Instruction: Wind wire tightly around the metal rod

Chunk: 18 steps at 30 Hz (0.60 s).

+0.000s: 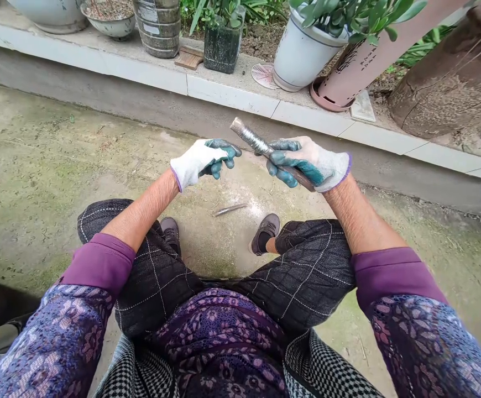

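risk: the rod (252,137) juts well out of the right hand (309,164), its silver-wrapped end in the air above the concrete floor (37,166). held only by its lower part, it could twist or slip through the coated glove and drop towards the shoes (265,232). right hand: fingers wrapped tight round the rod. left hand (202,160): just beside the rod, apart from it, fingers curled in, nothing seen inside. a thin metal strip (230,209) lies on the floor below.

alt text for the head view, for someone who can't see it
A seated person's gloved right hand grips a slender silvery scaly object, maybe a fish, over a concrete floor; the gloved left hand is curled beside it. Potted plants line a ledge behind.
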Motion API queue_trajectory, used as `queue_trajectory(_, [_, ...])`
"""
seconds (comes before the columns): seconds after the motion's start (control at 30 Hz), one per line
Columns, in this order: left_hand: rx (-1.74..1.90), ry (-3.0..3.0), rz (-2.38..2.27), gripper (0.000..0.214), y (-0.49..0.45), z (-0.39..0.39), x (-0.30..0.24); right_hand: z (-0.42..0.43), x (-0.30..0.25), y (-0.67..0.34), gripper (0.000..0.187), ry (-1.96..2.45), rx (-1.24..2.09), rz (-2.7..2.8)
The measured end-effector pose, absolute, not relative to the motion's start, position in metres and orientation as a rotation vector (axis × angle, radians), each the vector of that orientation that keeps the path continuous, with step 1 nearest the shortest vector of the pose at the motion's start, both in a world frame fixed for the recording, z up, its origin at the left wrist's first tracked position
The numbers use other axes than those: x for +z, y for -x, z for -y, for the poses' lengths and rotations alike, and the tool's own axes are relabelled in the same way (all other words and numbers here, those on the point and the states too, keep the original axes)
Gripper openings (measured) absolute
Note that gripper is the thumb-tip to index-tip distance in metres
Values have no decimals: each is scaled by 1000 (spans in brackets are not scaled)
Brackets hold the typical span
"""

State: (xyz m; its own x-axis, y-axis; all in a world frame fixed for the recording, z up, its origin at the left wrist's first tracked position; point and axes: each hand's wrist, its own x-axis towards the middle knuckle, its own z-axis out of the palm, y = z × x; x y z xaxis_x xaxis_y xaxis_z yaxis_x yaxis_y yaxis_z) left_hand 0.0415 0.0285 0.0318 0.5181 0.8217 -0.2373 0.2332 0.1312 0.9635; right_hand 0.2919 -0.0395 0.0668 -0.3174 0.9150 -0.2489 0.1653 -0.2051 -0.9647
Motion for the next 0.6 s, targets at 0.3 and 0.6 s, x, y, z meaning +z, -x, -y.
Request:
queue_trajectory(0.3, [299, -1668, -1011, 22, -44, -26, 7, 42, 56, -289, 29, 1719, 1618, 2026])
queue_trajectory(0.6, [425, -1669, -1118, 21, -47, -27, 6, 25, 47, -282, 31, 1940, 1146, 2006])
